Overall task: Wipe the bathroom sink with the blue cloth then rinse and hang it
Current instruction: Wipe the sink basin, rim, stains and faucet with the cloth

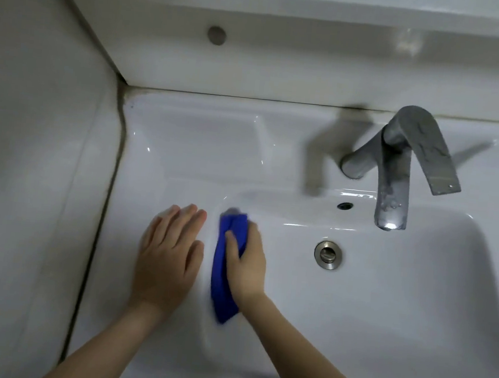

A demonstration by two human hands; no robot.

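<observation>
While the left hand lies flat on the white sink, the right hand grips the blue cloth.

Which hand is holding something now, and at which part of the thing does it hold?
The right hand grips the blue cloth around its upper half, thumb on top, at the basin's left edge. The left hand holds nothing; it rests flat on the sink.

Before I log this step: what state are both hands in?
Left hand: open, flat on the sink.
Right hand: gripping the blue cloth.
</observation>
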